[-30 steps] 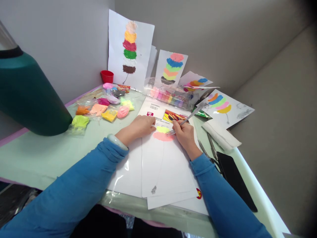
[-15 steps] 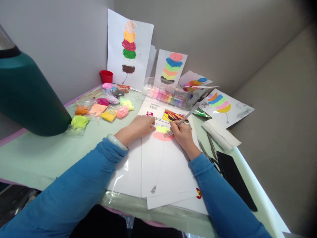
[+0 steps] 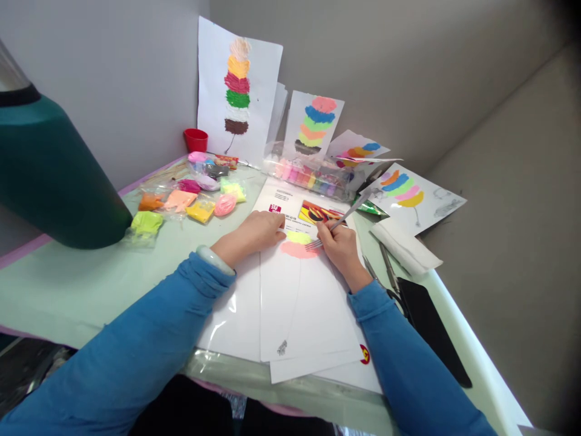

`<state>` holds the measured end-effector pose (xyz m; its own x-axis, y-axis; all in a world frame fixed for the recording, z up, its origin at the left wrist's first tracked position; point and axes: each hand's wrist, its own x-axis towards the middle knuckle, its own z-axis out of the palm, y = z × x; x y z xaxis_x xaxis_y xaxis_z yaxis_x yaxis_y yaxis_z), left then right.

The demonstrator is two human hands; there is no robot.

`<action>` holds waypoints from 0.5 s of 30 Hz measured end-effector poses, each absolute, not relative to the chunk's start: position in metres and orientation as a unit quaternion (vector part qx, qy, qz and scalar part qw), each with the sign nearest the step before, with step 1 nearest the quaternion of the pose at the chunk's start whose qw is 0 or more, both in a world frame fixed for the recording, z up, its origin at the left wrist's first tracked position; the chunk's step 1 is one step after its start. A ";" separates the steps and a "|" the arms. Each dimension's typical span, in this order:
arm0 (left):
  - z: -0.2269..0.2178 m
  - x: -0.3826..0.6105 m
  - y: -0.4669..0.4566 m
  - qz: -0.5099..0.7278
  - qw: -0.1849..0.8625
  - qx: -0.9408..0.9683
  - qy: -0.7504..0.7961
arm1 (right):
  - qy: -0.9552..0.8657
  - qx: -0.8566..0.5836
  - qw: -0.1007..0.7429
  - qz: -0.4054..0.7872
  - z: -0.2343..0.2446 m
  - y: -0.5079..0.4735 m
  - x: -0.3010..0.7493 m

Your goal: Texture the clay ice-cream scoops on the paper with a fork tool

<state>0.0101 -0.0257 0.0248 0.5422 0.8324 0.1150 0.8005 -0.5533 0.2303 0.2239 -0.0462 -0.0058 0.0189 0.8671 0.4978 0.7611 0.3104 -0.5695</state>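
White paper (image 3: 281,303) lies flat beneath both hands and stretches from the grip back toward the person, probably set straight ahead so either arm reaches it easily. Well beyond the grip, a tall picture card (image 3: 237,85) stands propped against the wall, presumably to keep its stacked colours in sight. Left of the patches by the grip, the left hand (image 3: 254,233) rests on the paper, seemingly steadying it; I cannot tell whether its fingertips close on anything. The right hand (image 3: 339,242) is clamped on a metal fork (image 3: 351,211), held pen-fashion with the handle slanting up and away, likely for fine control. Under the tines, left of that grip, spreads a pink patch (image 3: 295,250); the smaller yellow patch (image 3: 298,237) adjoins its far side, between the hands.
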 end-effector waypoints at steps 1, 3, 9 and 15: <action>0.025 0.010 -0.026 0.106 0.075 0.875 0.467 | -0.698 -0.583 0.411 0.062 -0.006 -0.046 0.224; 0.025 0.010 -0.026 0.107 0.076 0.875 0.466 | -0.699 -0.583 0.410 0.057 -0.006 -0.046 0.224; 0.024 0.010 -0.025 0.109 0.079 0.875 0.465 | -0.701 -0.577 0.416 0.046 -0.007 -0.046 0.226; 0.026 0.010 -0.026 0.114 0.083 0.877 0.459 | -0.701 -0.580 0.415 0.034 -0.007 -0.047 0.227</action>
<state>0.0097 -0.0261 0.0256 0.5520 0.8246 0.1241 0.7865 -0.5643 0.2512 0.2267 -0.0468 -0.0074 0.0156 0.8403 0.5419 0.7843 0.3258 -0.5279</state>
